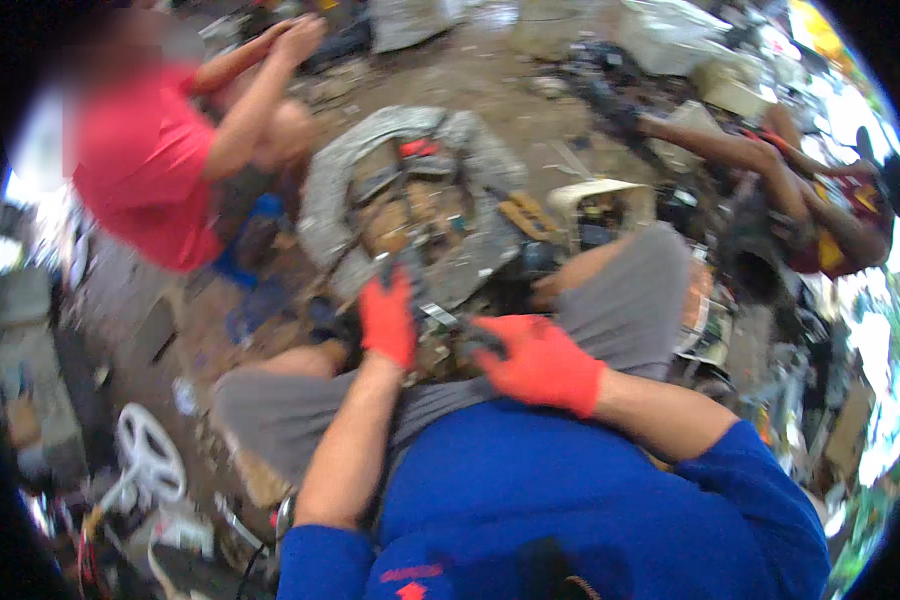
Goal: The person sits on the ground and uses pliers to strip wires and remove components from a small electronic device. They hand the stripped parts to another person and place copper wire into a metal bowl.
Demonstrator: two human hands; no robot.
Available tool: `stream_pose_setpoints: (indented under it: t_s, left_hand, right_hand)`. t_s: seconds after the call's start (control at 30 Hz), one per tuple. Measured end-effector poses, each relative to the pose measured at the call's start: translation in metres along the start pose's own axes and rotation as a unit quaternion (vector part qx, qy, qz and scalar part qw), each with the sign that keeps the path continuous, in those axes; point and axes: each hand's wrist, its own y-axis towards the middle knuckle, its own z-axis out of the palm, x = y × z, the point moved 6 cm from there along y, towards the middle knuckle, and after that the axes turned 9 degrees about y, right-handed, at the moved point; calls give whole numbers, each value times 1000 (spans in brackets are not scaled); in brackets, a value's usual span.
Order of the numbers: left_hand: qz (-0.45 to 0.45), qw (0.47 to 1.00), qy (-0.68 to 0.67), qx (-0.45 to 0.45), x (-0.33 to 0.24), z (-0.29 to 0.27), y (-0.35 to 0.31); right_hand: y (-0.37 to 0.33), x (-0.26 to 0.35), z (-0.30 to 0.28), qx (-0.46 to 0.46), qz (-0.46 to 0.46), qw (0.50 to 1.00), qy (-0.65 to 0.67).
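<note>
My left hand (388,318), in a red glove, is closed around a dark piece (402,268) with a bright metal spot; blur hides what kind of part it is. My right hand (542,366), also gloved in red, grips a tool with a dark handle and a short flat metal blade (438,315). The blade points left, toward my left hand. Both hands are above my lap, close to the near edge of a rough grey ring-shaped block (328,185). Brownish and dark pieces (388,225) and a small red item (420,147) lie in the block's hollow.
A cream plastic casing (570,200) and a yellowish bar (530,216) lie right of the block. One person in a red shirt (140,170) sits at left; another person's legs (730,155) reach in from the right. A white spoked wheel (175,468) lies at lower left amid scrap.
</note>
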Motion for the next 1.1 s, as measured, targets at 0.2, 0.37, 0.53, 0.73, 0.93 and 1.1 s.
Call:
stream_pose_setpoints:
  t_s: [0.2,0.37,0.53,0.73,0.93,1.1]
  left_hand:
    - [5,985,-130,115,8,-1,-1]
    - [-78,962,-178,191,-28,12,-19]
    - [-119,944,-202,231,-19,12,-22]
    - [4,963,-86,256,-50,12,-31]
    - [-150,918,-189,314,-48,18,-40]
    - [-114,921,-131,350,-49,21,-31]
  right_hand:
    - [21,-13,-30,125,43,985,114]
    - [8,-18,-34,16,-24,996,83]
    - [19,-21,-49,134,13,987,92]
    - [28,-24,-67,205,68,973,87]
    - [44,-27,-77,227,-1,972,63]
    - [49,-36,-74,237,21,968,78]
